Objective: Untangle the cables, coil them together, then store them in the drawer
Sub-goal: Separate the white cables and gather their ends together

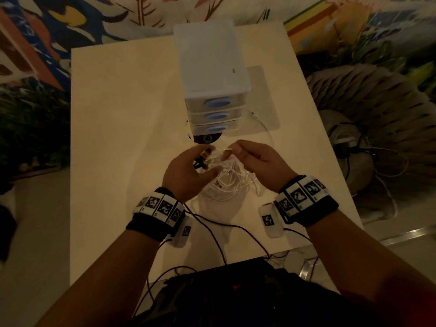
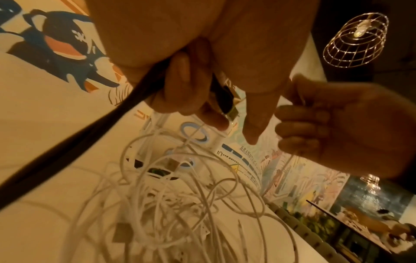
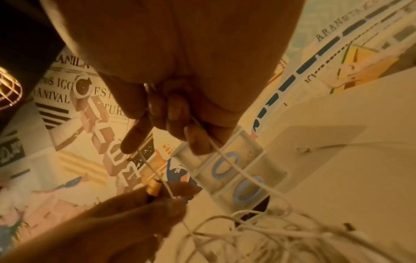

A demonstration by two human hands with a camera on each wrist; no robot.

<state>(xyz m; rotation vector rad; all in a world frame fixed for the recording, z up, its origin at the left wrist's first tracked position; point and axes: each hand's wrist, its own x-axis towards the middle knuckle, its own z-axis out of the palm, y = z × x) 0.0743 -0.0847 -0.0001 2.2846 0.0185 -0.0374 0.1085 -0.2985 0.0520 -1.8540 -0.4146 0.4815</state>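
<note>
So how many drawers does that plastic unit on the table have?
3, stacked in the white translucent plastic drawer unit: top drawer, middle drawer, bottom drawer, each with a blue oval handle, all closed.

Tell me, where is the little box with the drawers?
In the head view the drawer unit stands on the table, right of middle and just beyond both hands, with the white cable tangle nearer the person.
</note>
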